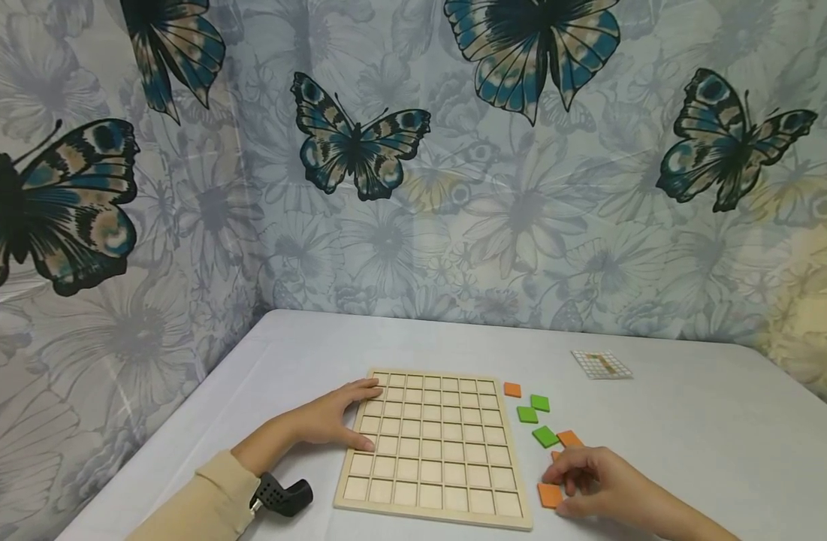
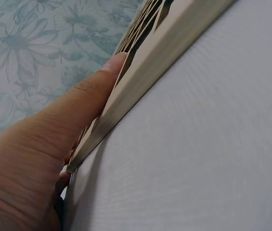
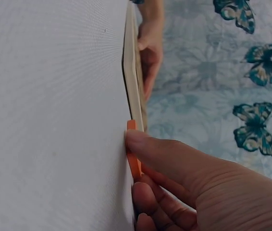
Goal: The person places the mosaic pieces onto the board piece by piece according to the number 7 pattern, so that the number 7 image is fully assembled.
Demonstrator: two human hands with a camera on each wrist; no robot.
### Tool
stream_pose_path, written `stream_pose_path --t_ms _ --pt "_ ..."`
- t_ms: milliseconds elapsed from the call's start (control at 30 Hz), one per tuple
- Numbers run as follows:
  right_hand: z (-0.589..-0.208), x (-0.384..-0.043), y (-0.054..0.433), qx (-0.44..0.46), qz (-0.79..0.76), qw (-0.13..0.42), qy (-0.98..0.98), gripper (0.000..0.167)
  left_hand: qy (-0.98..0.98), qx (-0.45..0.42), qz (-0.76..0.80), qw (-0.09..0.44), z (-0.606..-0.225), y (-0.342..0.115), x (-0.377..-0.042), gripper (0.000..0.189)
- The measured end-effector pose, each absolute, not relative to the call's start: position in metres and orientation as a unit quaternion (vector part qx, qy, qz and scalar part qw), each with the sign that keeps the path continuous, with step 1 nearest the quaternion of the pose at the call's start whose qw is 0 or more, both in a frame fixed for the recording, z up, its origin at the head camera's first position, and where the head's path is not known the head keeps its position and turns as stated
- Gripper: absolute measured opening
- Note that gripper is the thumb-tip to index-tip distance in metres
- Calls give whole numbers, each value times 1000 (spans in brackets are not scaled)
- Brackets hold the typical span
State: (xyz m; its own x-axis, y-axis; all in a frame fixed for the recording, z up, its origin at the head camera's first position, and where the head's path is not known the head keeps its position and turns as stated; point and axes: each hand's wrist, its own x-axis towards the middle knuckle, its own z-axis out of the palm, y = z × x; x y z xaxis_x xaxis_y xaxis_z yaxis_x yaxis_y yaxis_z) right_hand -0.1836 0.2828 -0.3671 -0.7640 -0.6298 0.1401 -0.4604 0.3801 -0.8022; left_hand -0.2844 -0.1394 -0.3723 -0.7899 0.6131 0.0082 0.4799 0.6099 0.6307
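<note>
A pale wooden grid board (image 1: 435, 515) lies flat on the table, its square cells bare. At its left edge rests my left hand (image 1: 332, 417), thumb and fingers spread, the fingertips touching the rim. In the left wrist view the left thumb (image 2: 90, 94) lies over the board's side (image 2: 141, 77). Beside the board's near right corner, my right hand (image 1: 605, 485) pinches an orange square tile (image 1: 550, 495) between thumb and fingers. The right wrist view has this orange tile (image 3: 133, 161) low at the table surface, with the right thumb (image 3: 160, 149) against it.
Right of the board lie three green tiles (image 1: 545, 436) and further orange tiles (image 1: 512, 390), one partly hidden by the right hand. A small gridded card (image 1: 602, 364) with a brownish pattern lies farther back. Butterfly-print cloth (image 1: 386, 248) hangs behind the white table (image 1: 690, 421).
</note>
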Motion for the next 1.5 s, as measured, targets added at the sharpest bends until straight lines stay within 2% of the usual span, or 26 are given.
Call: stream_pose_path --t_ms 400,667,900,1500 --pt "-364 -183 281 -328 -408 93 847 17 892 305 313 114 -372 -139 -284 89" --pt "-359 -183 277 -356 -363 51 860 16 892 302 314 120 -373 -139 -285 88" --pt "-345 -187 268 -373 -335 -10 865 17 891 304 313 126 -373 -139 -285 89" --pt "-316 -219 234 -314 -333 -2 889 17 892 306 305 131 -371 -136 -282 89"
